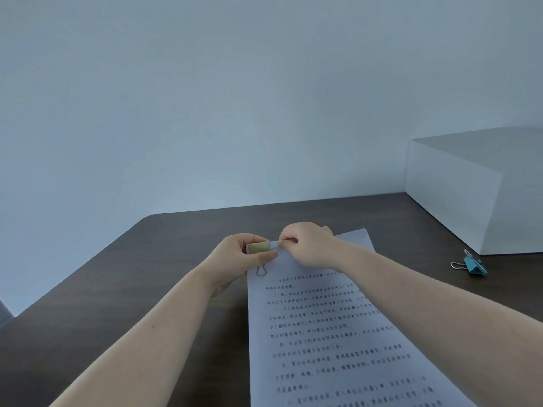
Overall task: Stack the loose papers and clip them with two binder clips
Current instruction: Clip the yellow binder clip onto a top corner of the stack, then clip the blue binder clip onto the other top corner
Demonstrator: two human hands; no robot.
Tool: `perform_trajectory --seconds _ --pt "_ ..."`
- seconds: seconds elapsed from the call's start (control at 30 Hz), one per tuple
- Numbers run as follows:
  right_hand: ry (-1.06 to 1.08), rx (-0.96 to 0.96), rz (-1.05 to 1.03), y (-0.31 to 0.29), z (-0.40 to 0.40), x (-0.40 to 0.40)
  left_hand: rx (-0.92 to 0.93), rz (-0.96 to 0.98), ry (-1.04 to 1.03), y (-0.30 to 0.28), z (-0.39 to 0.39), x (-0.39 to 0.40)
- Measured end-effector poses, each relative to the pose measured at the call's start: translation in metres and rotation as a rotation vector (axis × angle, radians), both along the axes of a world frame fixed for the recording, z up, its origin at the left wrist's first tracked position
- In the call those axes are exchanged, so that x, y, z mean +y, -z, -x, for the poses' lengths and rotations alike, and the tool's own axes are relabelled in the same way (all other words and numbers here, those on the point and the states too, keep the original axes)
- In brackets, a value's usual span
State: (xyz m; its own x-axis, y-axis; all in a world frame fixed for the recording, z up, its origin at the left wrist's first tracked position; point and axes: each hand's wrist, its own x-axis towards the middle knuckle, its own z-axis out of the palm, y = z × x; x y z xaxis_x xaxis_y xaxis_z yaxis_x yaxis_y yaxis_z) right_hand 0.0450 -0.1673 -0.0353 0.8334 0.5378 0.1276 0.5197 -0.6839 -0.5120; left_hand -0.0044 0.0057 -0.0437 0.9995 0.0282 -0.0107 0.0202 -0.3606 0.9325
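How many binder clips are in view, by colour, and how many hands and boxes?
Yellow binder clip: 1, at the paper stack's top edge, in the left hand
Blue binder clip: 1, loose on the table
Hands: 2, left and right hand
White box: 1
Total: 5

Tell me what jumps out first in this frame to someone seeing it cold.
Both hands meet at the far top edge of the printed paper stack in the centre: the left hand pinches a yellow binder clip onto its corner while the right hand holds the edge beside it. A blue binder clip lies unused on the dark table to the right, before a white box.
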Motion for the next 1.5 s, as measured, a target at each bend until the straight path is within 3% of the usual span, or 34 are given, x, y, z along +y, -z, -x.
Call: perform_trajectory --seconds 0.2,0.37,0.5,0.63,0.73,0.83,0.9,1.0,1.07,1.13,1.27,1.5 --pt "-0.037 0.094 0.018 -0.01 -0.009 -0.031 0.006 0.103 -0.003 -0.006 -0.003 0.004" --pt "0.029 0.162 0.162 -0.014 -0.013 -0.093 0.052 0.039 0.007 -0.004 -0.007 0.01" --pt "0.035 0.19 0.214 -0.011 -0.006 -0.117 0.13 -0.361 0.101 -0.003 -0.013 -0.004" --pt "0.031 0.205 0.138 -0.008 -0.001 -0.121 0.016 -0.762 0.151 -0.006 -0.022 -0.049" --pt "0.04 0.203 0.098 -0.006 0.001 -0.12 -0.023 -0.913 0.213 -0.004 -0.026 -0.082" --pt "0.086 0.123 0.029 -0.004 0.001 -0.115 -0.058 -0.894 0.175 -0.002 -0.028 -0.094" --pt "0.236 0.039 0.001 -0.003 -0.003 -0.123 -0.059 -0.87 0.147 -0.001 -0.026 -0.092" --pt "0.552 -0.056 0.291 -0.003 -0.006 -0.149 -0.06 -0.851 0.105 0.001 -0.022 -0.085" --pt "0.66 0.029 0.499 0.001 -0.006 -0.167 -0.064 -0.833 0.091 0.001 -0.02 -0.082" --pt "0.729 0.142 0.55 0.009 -0.008 -0.18 -0.057 -0.82 0.085 0.001 -0.019 -0.084" --pt "0.765 0.213 0.585 0.025 -0.016 -0.191 -0.057 -0.83 0.088 -0.002 -0.016 -0.089" --pt "0.66 0.045 0.574 0.022 -0.018 -0.179 -0.054 -0.798 0.084 -0.003 -0.014 -0.089"
